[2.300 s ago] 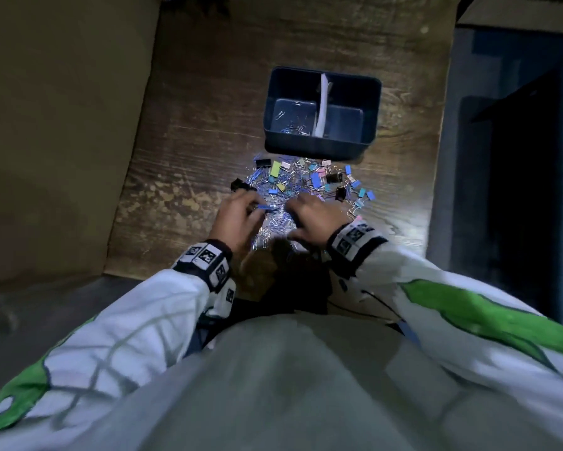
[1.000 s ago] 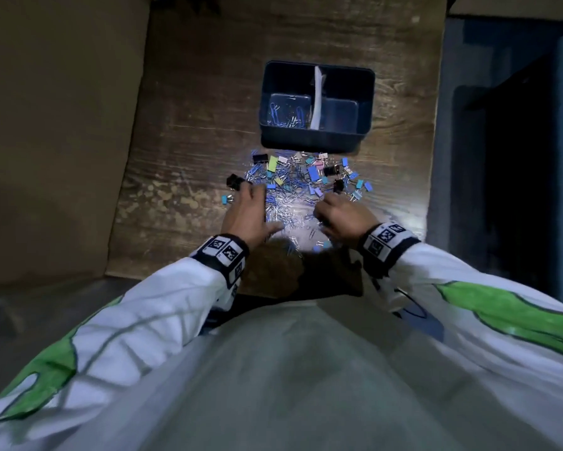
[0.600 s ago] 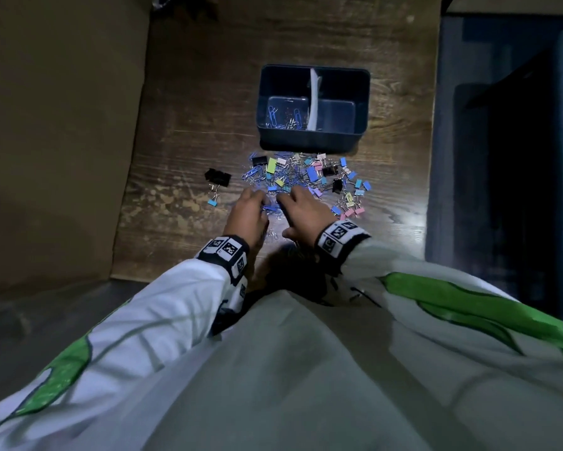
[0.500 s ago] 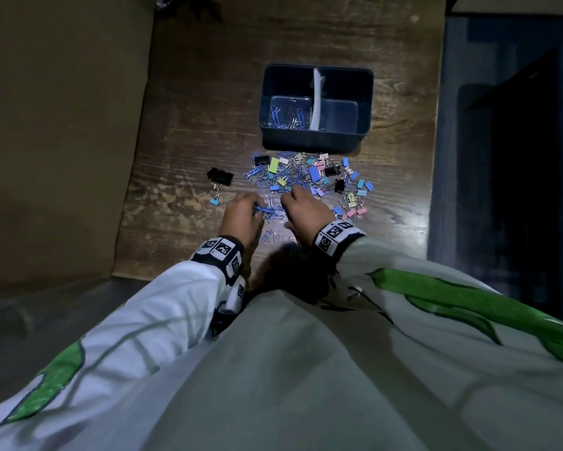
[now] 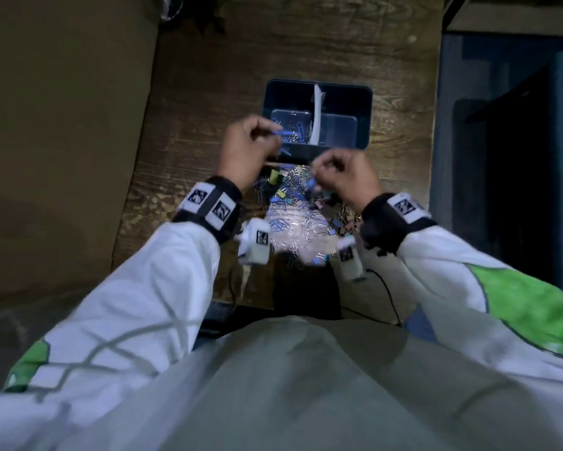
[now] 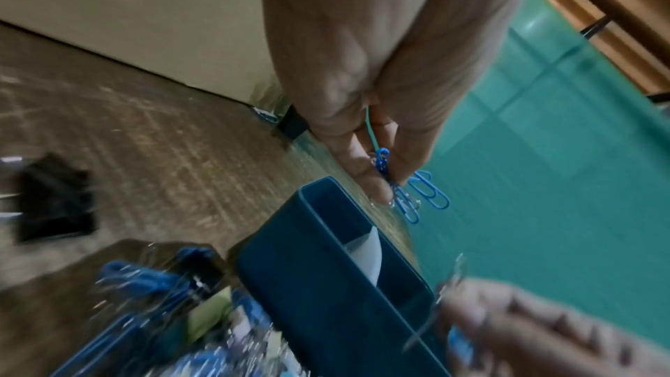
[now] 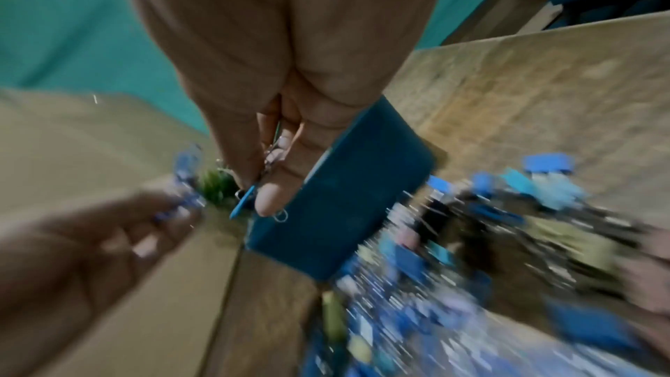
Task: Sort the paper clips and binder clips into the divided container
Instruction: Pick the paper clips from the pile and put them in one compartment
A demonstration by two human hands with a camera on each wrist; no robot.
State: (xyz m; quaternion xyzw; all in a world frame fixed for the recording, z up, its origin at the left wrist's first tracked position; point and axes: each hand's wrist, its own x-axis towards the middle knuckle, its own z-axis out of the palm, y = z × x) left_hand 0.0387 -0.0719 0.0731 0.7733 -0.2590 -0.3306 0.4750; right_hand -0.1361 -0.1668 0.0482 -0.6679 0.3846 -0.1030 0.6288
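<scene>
Left hand (image 5: 247, 148): pinches blue paper clips (image 6: 417, 197) over divided container (image 5: 364, 125), frame centre | Right hand (image 5: 341, 177): pinches clips, apparently paper clips, blurred | Pile (image 5: 299, 206): on counter (image 5: 189, 125)

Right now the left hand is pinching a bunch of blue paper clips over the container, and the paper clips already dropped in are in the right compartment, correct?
Not quite. The left hand does pinch blue paper clips above the container, but the paper clips already inside lie in the left compartment, left of the white divider. The head view shows no clips in the right compartment.
</scene>
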